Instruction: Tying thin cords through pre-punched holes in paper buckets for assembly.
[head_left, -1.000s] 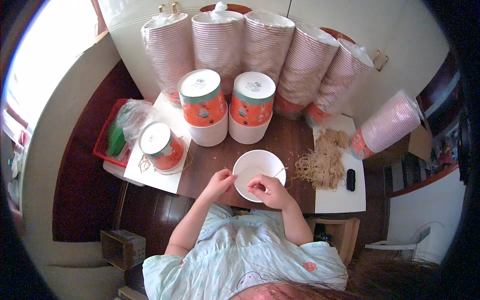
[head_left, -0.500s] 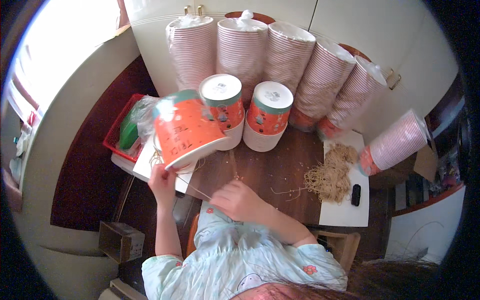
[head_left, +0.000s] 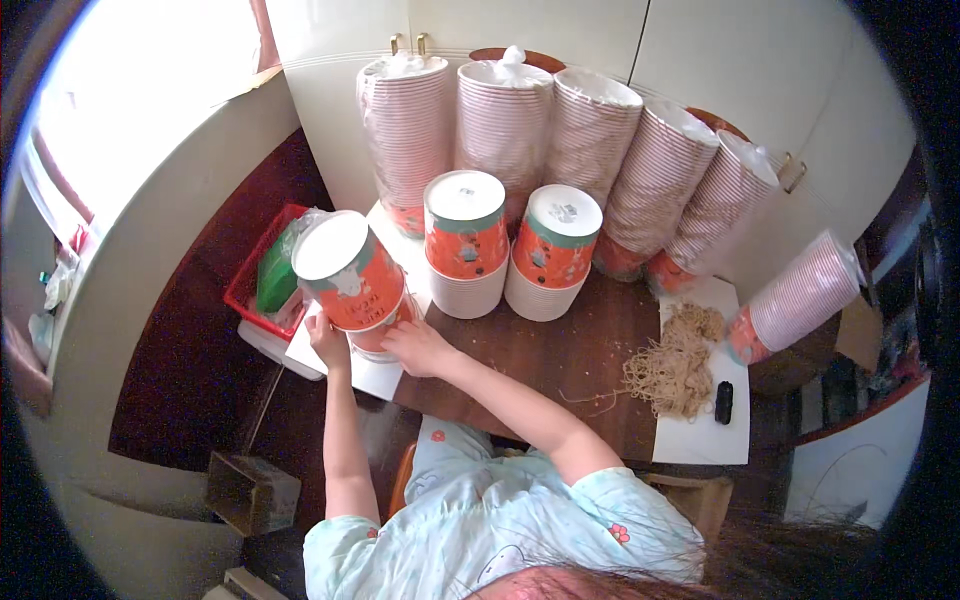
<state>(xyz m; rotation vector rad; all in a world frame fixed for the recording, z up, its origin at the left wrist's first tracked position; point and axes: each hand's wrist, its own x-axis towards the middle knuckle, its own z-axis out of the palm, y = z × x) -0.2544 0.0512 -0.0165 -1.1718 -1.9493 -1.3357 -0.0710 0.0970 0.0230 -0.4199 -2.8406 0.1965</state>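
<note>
An upside-down orange paper bucket (head_left: 372, 283) with a white base and a grey-green band stands tilted at the left of the table, over another bucket whose orange side and pale rim (head_left: 378, 354) show underneath. At its lower left edge my left hand (head_left: 327, 340) is closed on the rim. My right hand (head_left: 418, 347) grips the lower right side, fingers curled where the two buckets meet; the fingertips are partly hidden. Beside them stand two upturned bucket stacks, one nearer (head_left: 466, 243) and one farther right (head_left: 553, 250).
Tall plastic-wrapped bucket stacks (head_left: 505, 120) line the back, and one wrapped stack (head_left: 797, 300) leans at the right. A tangle of beige string (head_left: 680, 365) and a black object (head_left: 723, 402) lie on white board. A red basket (head_left: 240, 285) sits at the left.
The bucket has gone from tilted in the air with string trailing to standing over another bucket. My right hand has moved up and left from my lap onto the buckets.
</note>
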